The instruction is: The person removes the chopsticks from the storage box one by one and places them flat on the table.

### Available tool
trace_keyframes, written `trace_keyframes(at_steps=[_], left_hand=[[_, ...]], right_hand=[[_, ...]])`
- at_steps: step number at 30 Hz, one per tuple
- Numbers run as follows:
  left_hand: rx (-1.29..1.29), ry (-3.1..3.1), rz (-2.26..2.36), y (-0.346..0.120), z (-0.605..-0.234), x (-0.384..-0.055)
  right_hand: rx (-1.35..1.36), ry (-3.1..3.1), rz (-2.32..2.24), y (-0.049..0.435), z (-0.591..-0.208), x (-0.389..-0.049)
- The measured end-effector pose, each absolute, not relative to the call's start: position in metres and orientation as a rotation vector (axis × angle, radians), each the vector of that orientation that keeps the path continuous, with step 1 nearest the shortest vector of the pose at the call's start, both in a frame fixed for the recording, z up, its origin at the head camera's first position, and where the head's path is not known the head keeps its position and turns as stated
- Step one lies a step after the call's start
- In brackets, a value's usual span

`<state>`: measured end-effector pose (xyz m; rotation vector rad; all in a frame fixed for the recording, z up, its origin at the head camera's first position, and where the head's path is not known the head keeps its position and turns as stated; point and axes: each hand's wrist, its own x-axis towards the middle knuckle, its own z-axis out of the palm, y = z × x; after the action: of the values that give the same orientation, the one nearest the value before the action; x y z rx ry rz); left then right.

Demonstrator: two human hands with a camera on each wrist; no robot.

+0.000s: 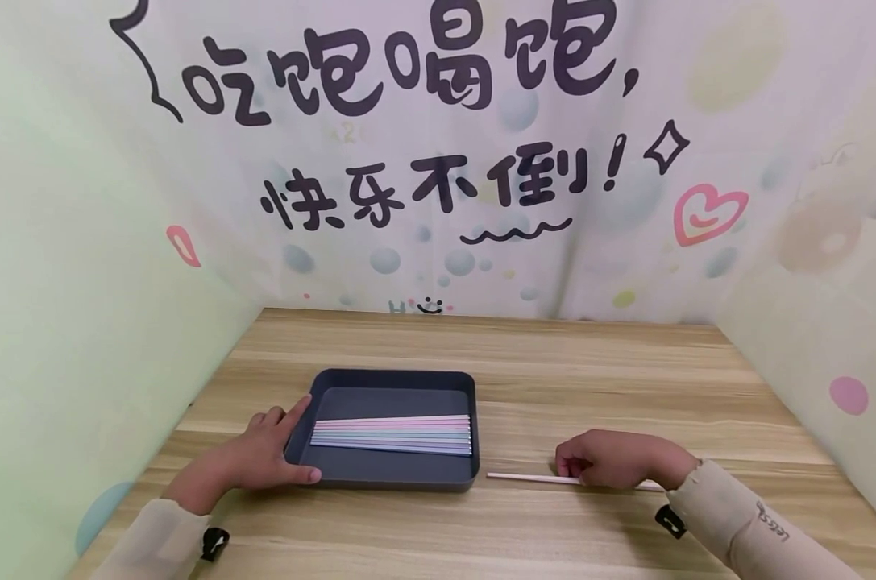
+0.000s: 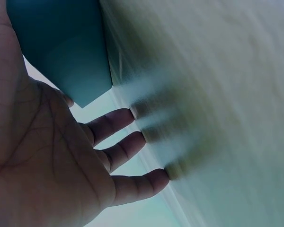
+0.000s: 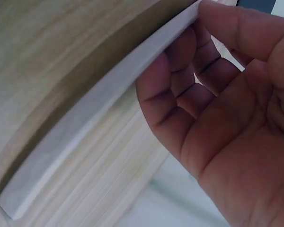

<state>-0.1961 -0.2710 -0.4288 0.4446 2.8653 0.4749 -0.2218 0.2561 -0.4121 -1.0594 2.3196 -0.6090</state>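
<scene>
A dark grey rectangular tray stands on the wooden table, left of the middle. Several pastel chopsticks in pink, green, blue and purple lie side by side inside it. At the tray's left side rests my left hand, thumb at the front left corner and index finger along the left edge; in the left wrist view its other three fingers touch the table. My right hand pinches a pale pink chopstick close to the tabletop, right of the tray. The right wrist view shows one squared end of this chopstick.
Wood-grained tabletop extends behind and to the right of the tray. A printed cloth backdrop with large dark characters hangs at the far edge. Pale side walls border the table left and right.
</scene>
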Motion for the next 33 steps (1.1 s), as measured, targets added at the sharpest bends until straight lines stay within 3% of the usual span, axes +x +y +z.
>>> trace_keyframes(at_steps=[33], left_hand=[[0.445,2.837,0.502,-0.271,-0.426,-0.196]], right_hand=[[-1.074,2.248,-0.583,0.254,-0.404,-0.238]])
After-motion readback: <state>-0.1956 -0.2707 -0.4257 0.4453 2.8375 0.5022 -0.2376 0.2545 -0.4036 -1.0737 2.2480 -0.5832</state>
